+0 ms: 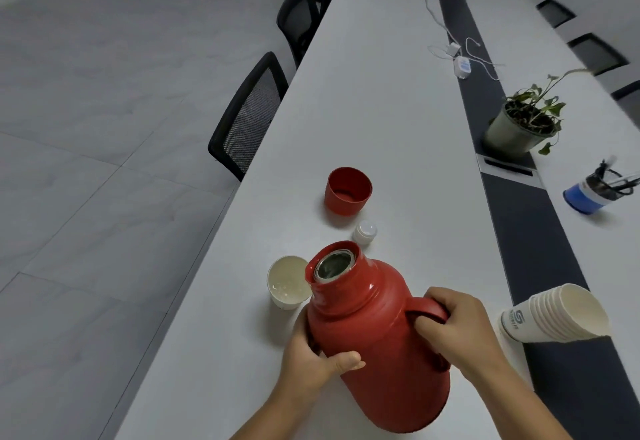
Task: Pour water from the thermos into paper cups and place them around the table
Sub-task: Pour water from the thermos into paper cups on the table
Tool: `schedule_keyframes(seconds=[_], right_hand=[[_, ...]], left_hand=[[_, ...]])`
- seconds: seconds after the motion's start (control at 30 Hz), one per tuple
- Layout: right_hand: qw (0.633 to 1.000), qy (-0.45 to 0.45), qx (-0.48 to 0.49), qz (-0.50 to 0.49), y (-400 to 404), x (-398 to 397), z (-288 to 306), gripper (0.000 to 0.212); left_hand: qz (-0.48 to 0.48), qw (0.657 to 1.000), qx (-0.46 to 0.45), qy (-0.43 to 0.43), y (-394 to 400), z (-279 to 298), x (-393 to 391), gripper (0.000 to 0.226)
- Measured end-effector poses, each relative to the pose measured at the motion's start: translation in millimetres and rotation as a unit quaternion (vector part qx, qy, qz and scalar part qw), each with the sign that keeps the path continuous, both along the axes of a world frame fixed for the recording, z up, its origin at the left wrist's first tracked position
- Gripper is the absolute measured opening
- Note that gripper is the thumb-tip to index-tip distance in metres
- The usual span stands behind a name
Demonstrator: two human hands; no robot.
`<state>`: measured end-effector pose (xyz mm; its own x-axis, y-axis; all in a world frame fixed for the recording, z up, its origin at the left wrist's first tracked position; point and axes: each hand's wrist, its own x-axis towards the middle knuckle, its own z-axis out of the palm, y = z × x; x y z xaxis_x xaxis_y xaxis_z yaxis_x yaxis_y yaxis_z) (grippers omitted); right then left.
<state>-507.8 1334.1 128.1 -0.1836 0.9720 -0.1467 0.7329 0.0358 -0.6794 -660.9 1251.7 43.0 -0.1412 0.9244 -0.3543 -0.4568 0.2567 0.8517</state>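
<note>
I see the red thermos [374,342] uncapped, tilted toward a white paper cup [288,283] holding water; stacked cups [554,315] lie sideways.

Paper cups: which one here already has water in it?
The single paper cup standing upright beside the thermos mouth, near the table's left edge, holds water. The others lie nested on their side as a stack at right.
</note>
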Motion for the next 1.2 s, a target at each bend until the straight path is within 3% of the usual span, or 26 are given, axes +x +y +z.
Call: schedule_keyframes(seconds=[0.23,0.4,0.5,0.77,1.2], right_hand=[[0.993,0.104,-0.033,-0.04,-4,15,-11,0.011],[0.991,0.105,-0.076,-0.031,-5,36,-22,0.015],[0.989,0.111,-0.088,-0.033,-4,53,-30,0.005],[0.963,0.199,0.037,-0.176,31,90,-51,0.02],[0.93,0.239,0.14,-0.242,165,116,-81,0.033]], left_hand=[[-0.025,0.989,0.041,0.137,4,2,-6,0.1],[-0.082,0.97,0.096,0.208,16,9,-1,0.102],[-0.137,0.951,0.119,0.251,36,18,6,0.099],[-0.222,0.915,0.128,0.311,112,44,43,0.101],[-0.268,0.889,0.144,0.343,259,36,77,0.093]])
